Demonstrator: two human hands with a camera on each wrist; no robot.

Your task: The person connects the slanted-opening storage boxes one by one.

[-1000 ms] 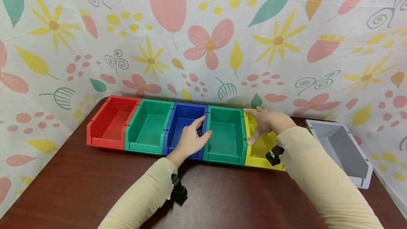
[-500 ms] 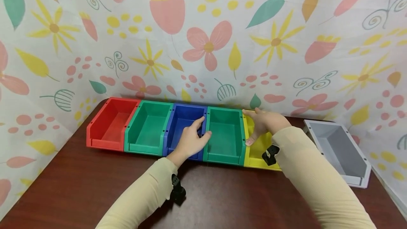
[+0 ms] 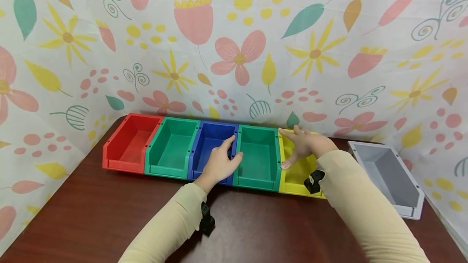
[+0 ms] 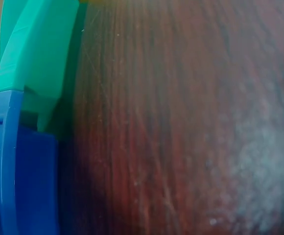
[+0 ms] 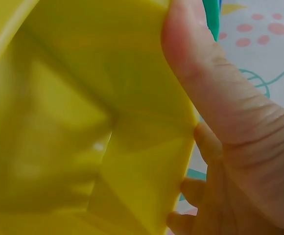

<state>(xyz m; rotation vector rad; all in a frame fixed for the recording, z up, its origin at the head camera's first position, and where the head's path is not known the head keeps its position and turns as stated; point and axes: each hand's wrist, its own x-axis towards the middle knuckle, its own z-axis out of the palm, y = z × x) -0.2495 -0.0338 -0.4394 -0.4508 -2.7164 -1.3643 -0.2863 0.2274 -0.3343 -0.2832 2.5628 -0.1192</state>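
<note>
In the head view, my left hand (image 3: pixel 221 163) reaches over the blue bin (image 3: pixel 213 131). Its index finger is extended to the rim between that bin and the green bin (image 3: pixel 256 161) on the right, and its thumb lies at the same wall. My right hand (image 3: pixel 305 145) spreads over the yellow bin (image 3: pixel 297 173), thumb on the left rim and index finger at the back left corner. Up close in the right wrist view, the thumb (image 5: pixel 220 88) lies along the yellow rim, with other fingertips touching the back edge. The left wrist view barely catches the left hand.
A red bin (image 3: pixel 137 143) and another green bin (image 3: pixel 173 145) continue the row leftward. The grey bin (image 3: pixel 389 177) stands apart at the right, turned at an angle. All sit on a dark wooden table (image 3: pixel 91 214) before a flowered cloth (image 3: pixel 237 19).
The head view has shifted slightly, so everything sits a little lower in the frame. Both hands keep nearly the same places on the bins.
</note>
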